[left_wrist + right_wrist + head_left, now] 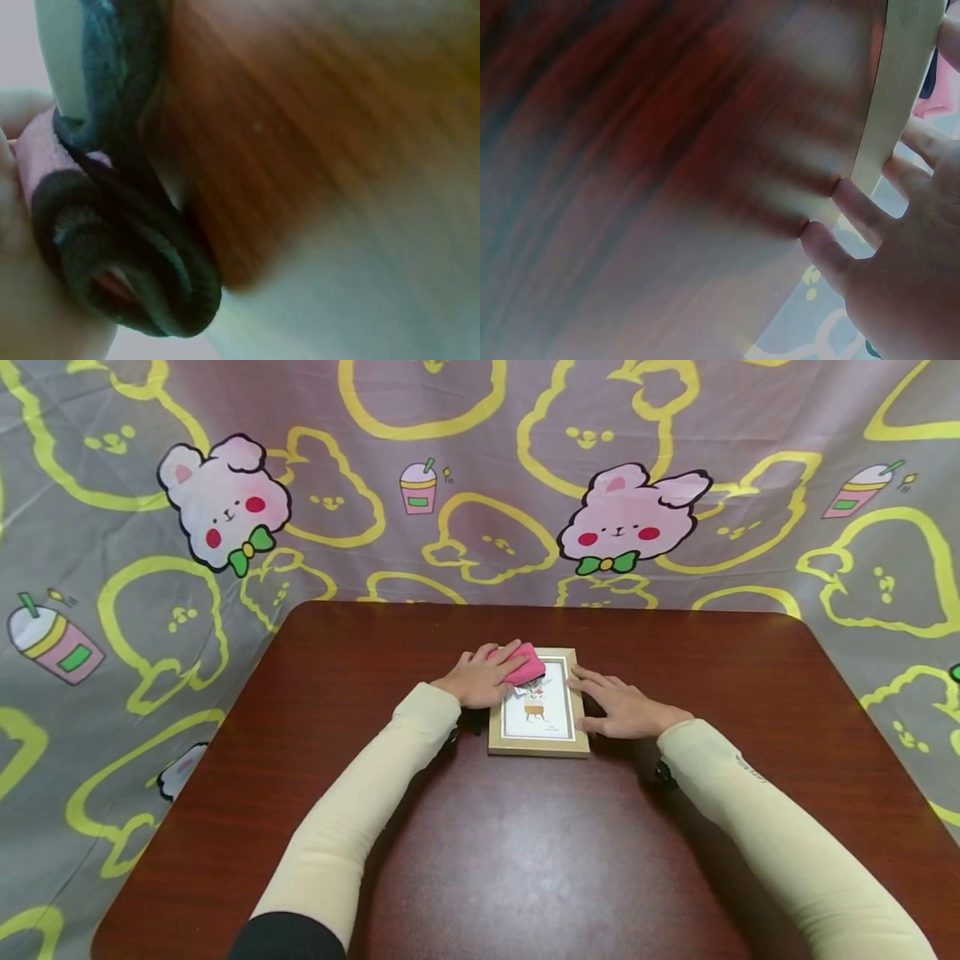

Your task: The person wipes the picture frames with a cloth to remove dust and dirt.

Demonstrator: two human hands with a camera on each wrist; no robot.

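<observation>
A light-wood picture frame [538, 749] lies flat on the table, showing a white print of a flower stand. Over its upper left part, my left hand [482, 679] presses a folded pink cloth [528, 667], fingers laid across it. The left wrist view shows the dark reverse of the cloth [127, 247] in loose rolled folds beside the hand. My right hand [626, 706] rests at the frame's right side with fingers spread. In the right wrist view its straight fingertips touch the frame's outer edge [900, 82].
Around the frame spreads a dark red-brown wooden table [555, 860] with rounded far corners. A grey-pink curtain [480, 452] with yellow cartoon outlines hangs behind and along the sides. Pale sleeves [375, 777] cover both forearms.
</observation>
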